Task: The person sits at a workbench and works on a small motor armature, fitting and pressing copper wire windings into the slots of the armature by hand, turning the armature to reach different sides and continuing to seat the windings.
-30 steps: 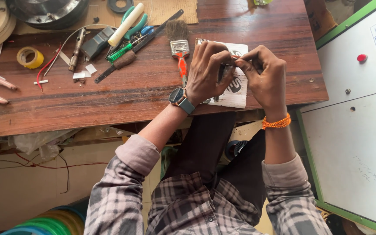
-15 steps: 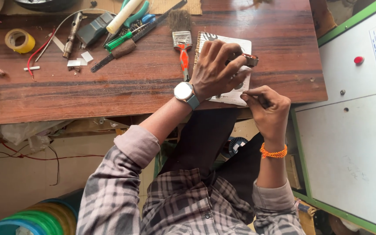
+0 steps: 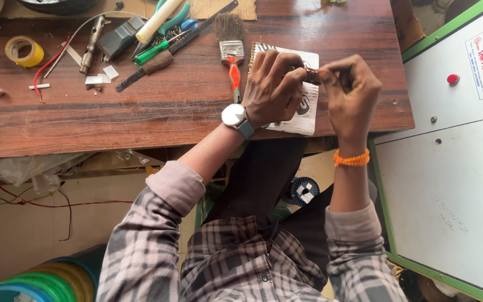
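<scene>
My left hand (image 3: 272, 86), with a wristwatch (image 3: 234, 116), and my right hand (image 3: 350, 92), with an orange band (image 3: 351, 159) on the wrist, meet above the wooden table (image 3: 157, 112). Both pinch a small dark brownish part (image 3: 311, 75) between their fingertips. What the part is stays too small to tell. Under the hands lies a white printed sheet (image 3: 303, 117). A paintbrush with an orange handle (image 3: 231, 47) lies just left of my left hand.
Tools crowd the table's far left: green-handled pliers (image 3: 160, 47), a dark ruler-like strip (image 3: 180, 45), a roll of yellow tape (image 3: 23, 50), a red wire (image 3: 48, 70). A white, green-edged machine panel (image 3: 454, 145) with coloured buttons stands at the right. Coloured rings (image 3: 40, 279) lie below left.
My right hand rose from the table's edge back up to my left hand, and both now grip the small part together. The view has drifted slightly.
</scene>
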{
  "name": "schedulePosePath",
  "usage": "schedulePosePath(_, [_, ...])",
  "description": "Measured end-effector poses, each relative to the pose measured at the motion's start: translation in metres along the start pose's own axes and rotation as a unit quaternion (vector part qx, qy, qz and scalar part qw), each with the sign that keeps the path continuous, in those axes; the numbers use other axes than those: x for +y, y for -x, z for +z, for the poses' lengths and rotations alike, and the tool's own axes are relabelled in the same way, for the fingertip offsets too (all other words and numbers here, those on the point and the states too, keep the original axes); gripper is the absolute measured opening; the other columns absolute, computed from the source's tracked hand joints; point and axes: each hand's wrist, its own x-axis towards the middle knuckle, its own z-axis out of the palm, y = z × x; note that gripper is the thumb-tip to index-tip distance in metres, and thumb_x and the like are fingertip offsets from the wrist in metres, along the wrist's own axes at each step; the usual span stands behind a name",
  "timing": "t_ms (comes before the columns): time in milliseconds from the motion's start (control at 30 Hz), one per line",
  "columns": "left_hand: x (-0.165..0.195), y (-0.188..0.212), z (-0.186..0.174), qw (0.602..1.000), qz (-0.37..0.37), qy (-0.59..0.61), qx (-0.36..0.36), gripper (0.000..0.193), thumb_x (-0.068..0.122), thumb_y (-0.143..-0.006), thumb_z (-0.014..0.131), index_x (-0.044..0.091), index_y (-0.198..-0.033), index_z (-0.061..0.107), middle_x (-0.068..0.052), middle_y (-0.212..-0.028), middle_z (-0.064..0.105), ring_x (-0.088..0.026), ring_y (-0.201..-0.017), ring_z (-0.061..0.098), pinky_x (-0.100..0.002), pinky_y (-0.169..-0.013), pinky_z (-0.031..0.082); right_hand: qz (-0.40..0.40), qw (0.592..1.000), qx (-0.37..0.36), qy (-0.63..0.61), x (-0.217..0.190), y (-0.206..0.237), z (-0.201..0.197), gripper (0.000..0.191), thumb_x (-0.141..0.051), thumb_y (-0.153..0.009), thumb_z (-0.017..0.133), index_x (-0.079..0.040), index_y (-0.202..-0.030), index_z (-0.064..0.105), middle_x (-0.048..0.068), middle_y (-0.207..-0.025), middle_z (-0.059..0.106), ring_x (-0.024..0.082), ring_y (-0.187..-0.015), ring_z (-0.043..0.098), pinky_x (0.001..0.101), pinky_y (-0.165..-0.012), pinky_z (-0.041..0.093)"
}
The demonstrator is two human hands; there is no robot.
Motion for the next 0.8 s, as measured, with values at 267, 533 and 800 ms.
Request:
schedulePosePath(267, [0.002, -0.001, -0.002, 1.000, -0.002, 0.013, -0.009, 0.038, 0.018, -0.095, 0.067, 0.018, -0.128, 0.048, -0.007, -0.123, 0.054, -0.025, -0.105, 0.054, -0.043, -0.089, 0.042, -0.006, 0.998, -0.034, 0.049, 0.011, -0.031, 0.008, 0.017, -0.014, -0.101, 0.082, -0.003, -0.094, 0.071, -0.002, -0.071, 0.057, 0.004, -0.061, 0.043, 0.0225, -0.053, 0.033])
schedulePosePath(533, [-0.002, 0.004, -0.005, 0.995, -0.056, 0.062, -0.052, 0.070, 0.033, -0.093, 0.082, 0.023, -0.150, 0.043, 0.009, -0.120, 0.067, -0.017, -0.105, 0.057, -0.037, -0.097, 0.042, 0.091, 0.994, -0.049, 0.025, 0.027, -0.040, 0.016, 0.007, -0.010, -0.095, 0.078, -0.005, -0.095, 0.073, -0.003, -0.069, 0.062, 0.001, -0.056, 0.051, 0.0194, -0.046, 0.040])
schedulePosePath(800, [-0.006, 0.007, -0.007, 0.993, -0.072, 0.087, -0.044, 0.078, 0.019, -0.093, 0.084, 0.023, -0.153, 0.034, 0.014, -0.121, 0.075, -0.014, -0.102, 0.055, -0.033, -0.102, 0.039, 0.130, 0.991, -0.012, -0.006, 0.039, -0.021, 0.002, 0.012, -0.016, -0.095, 0.080, -0.007, -0.096, 0.074, -0.002, -0.076, 0.068, 0.002, -0.057, 0.048, 0.0188, -0.047, 0.037])
